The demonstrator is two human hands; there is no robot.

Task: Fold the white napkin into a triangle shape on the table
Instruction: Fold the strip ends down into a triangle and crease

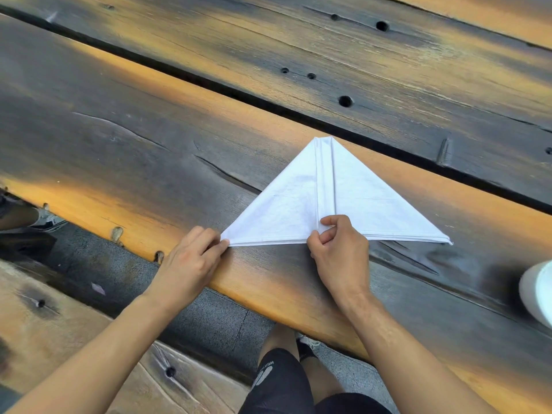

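Note:
The white napkin (352,201) lies flat on the dark and orange wooden table (149,150) as a wide triangle, its point away from me and its long edge toward me. Two flaps meet along a middle seam. My left hand (191,261) presses its fingertips on the napkin's left corner. My right hand (337,252) pinches the near end of the middle seam between thumb and fingers, at the long edge.
A white rounded object (537,291) sits at the table's right edge, cut off by the frame. Gaps run between the table planks. A wooden bench (59,330) lies below the table's near edge, with my legs and grey paving beneath.

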